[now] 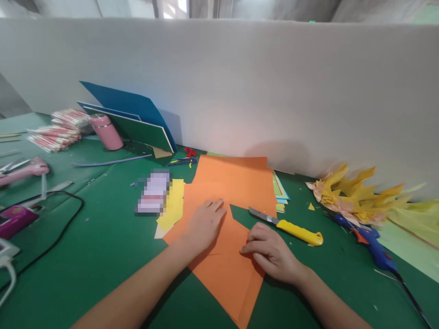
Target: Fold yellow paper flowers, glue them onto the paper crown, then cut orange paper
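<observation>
A cut sheet of orange paper [219,269] lies on the green table in front of me, its pointed lower end toward me and a crease across its middle. My left hand [207,221] rests flat on its upper part, fingers stretched out. At the paper's right edge, my right hand [269,251] has its fingers curled and pressed together on the orange paper; the grip's underside is hidden. Just beyond that hand lies a yellow utility knife [298,232], blade out and pointing left. Behind, another orange sheet [236,176] covers several coloured papers.
Left of the paper are a yellow paper piece [173,203], a blurred-out rectangle [154,192], a pink bottle [106,132] and a black cable [68,233]. To the right sit a blue glue gun [375,249] and yellow paper leaves [356,192]. A white partition [219,87] stands behind.
</observation>
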Motion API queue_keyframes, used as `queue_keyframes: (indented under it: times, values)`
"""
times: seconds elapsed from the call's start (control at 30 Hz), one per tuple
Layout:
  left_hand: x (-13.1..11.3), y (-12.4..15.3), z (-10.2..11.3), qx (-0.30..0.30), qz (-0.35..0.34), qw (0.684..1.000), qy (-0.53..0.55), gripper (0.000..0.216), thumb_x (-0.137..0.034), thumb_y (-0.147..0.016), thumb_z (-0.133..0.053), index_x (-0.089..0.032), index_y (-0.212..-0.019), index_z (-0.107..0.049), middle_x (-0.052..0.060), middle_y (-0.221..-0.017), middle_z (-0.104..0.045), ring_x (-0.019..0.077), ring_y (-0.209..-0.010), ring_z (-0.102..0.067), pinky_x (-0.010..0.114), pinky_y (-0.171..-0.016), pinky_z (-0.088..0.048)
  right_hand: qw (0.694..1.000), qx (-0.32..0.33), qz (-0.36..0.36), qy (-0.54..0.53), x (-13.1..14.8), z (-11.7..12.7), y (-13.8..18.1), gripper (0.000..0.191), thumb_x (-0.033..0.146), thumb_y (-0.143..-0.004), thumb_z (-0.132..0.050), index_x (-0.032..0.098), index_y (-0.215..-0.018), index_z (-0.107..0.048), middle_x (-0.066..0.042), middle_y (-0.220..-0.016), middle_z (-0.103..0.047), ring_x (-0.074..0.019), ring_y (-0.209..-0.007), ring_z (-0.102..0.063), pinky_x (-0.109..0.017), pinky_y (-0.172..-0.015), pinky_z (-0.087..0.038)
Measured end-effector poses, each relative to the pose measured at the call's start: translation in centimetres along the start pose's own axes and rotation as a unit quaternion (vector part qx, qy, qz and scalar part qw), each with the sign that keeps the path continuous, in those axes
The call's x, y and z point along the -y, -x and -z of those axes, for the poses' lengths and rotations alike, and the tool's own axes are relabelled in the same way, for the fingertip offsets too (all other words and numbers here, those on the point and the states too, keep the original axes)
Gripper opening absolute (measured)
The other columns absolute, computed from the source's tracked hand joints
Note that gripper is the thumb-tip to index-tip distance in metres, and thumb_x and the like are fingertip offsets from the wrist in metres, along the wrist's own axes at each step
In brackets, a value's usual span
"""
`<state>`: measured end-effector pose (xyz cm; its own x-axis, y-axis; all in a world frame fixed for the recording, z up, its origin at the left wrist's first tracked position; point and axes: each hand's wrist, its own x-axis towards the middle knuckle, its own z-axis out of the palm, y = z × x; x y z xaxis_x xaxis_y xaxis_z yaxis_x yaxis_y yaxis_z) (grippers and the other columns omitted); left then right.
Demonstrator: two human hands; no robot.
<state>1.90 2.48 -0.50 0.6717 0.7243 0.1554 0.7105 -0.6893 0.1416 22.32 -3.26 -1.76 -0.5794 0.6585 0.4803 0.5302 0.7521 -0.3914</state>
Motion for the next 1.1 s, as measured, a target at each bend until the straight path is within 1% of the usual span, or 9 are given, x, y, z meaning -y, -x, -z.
queue_keyframes:
  times: [0.07, 0.13, 0.2, 0.37, 0.47, 0.6, 0.7, 0.87, 1.1]
  values:
    - [-0.6, 1.4, 0.6, -0.029, -0.007, 0.997, 0.068, 0.021, -0.012, -0.089, -0.041, -0.016, -0.092, -0.060, 0.011, -0.110, -0.063, 0.0234, -0.099, -0.059, 0.040, -0.083, -0.048, 0.997, -0.037, -0.030, 0.057, -0.6, 0.5, 0.1, 0.030, 0.010, -0.084, -0.039, 0.021, -0.086, -0.067, -0.005, -0.076, -0.060, -0.0184, -0.074, -0.054, -0.033, -0.068, -0.045]
    - [-1.1, 3.0, 1.4, -0.017, -0.025, 0.991, 0.132, 0.012, -0.027, -0.086, -0.054, -0.017, -0.084, -0.060, 0.009, -0.101, -0.063, 0.0231, -0.095, -0.058, 0.038, -0.082, -0.049, 0.984, -0.071, -0.083, 0.141, -1.4, 1.2, 0.4, 0.031, 0.013, -0.086, -0.040, 0.022, -0.103, -0.064, -0.008, -0.091, -0.062, -0.0219, -0.087, -0.057, -0.039, -0.077, -0.046]
    - [-1.1, 4.5, 2.3, 0.013, -0.048, 0.983, 0.178, 0.025, -0.037, -0.074, -0.069, -0.019, -0.088, -0.059, 0.008, -0.108, -0.060, 0.0255, -0.103, -0.055, 0.039, -0.085, -0.048, 0.963, -0.074, -0.145, 0.214, -2.4, 2.0, 1.2, 0.032, 0.021, -0.088, -0.041, 0.022, -0.115, -0.058, -0.010, -0.103, -0.062, -0.0258, -0.097, -0.057, -0.043, -0.082, -0.046]
    - [0.2, 6.1, 3.3, 0.075, -0.017, 0.976, 0.205, 0.026, -0.025, -0.071, -0.072, -0.021, -0.090, -0.056, 0.008, -0.123, -0.055, 0.0256, -0.114, -0.052, 0.037, -0.088, -0.048, 0.937, -0.040, -0.220, 0.270, -4.2, 2.8, 4.1, 0.036, 0.034, -0.090, -0.040, 0.018, -0.119, -0.054, -0.012, -0.107, -0.065, -0.0284, -0.098, -0.059, -0.044, -0.082, -0.048]
    - [1.0, 5.9, 2.6, 0.060, -0.025, 0.976, 0.208, 0.010, -0.017, -0.077, -0.063, -0.020, -0.081, -0.055, 0.007, -0.115, -0.059, 0.0218, -0.109, -0.057, 0.033, -0.085, -0.049, 0.934, -0.041, -0.240, 0.262, -4.3, 2.7, 5.4, 0.036, 0.031, -0.092, -0.037, 0.016, -0.120, -0.053, -0.013, -0.104, -0.066, -0.0279, -0.096, -0.061, -0.044, -0.080, -0.050]
    - [1.3, 5.8, 1.6, -0.003, -0.061, 0.979, 0.194, 0.013, -0.017, -0.085, -0.049, -0.020, -0.074, -0.056, 0.006, -0.101, -0.064, 0.0184, -0.099, -0.062, 0.030, -0.079, -0.051, 0.944, -0.076, -0.215, 0.239, -3.7, 2.9, 5.6, 0.033, 0.027, -0.093, -0.037, 0.018, -0.121, -0.053, -0.012, -0.102, -0.066, -0.0264, -0.095, -0.061, -0.043, -0.080, -0.050]
    - [1.3, 5.8, 1.6, -0.038, -0.054, 0.979, 0.191, 0.018, -0.020, -0.089, -0.044, -0.020, -0.078, -0.059, 0.005, -0.095, -0.067, 0.0172, -0.092, -0.064, 0.030, -0.078, -0.052, 0.967, -0.086, -0.153, 0.186, -2.6, 3.4, 5.1, 0.029, 0.022, -0.092, -0.042, 0.023, -0.119, -0.054, -0.011, -0.103, -0.064, -0.0238, -0.095, -0.060, -0.040, -0.080, -0.050]
    - [0.8, 5.4, 1.8, -0.089, 0.026, 0.973, 0.210, 0.022, -0.026, -0.091, -0.046, -0.020, -0.075, -0.061, 0.002, -0.078, -0.068, 0.0150, -0.071, -0.064, 0.027, -0.064, -0.052, 0.995, -0.016, -0.036, 0.095, -0.6, 3.4, 4.5, 0.034, 0.015, -0.091, -0.043, 0.024, -0.123, -0.051, -0.009, -0.103, -0.063, -0.0204, -0.093, -0.059, -0.037, -0.078, -0.050]
    - [-0.1, 5.2, 0.9, -0.170, 0.042, 0.962, 0.209, 0.024, -0.029, -0.089, -0.050, -0.020, -0.073, -0.065, 0.001, -0.071, -0.070, 0.0144, -0.065, -0.064, 0.026, -0.060, -0.051, 0.988, 0.034, -0.019, 0.149, -0.4, 2.9, 4.3, 0.035, 0.013, -0.092, -0.040, 0.019, -0.124, -0.051, -0.011, -0.103, -0.064, -0.0221, -0.091, -0.058, -0.038, -0.075, -0.048]
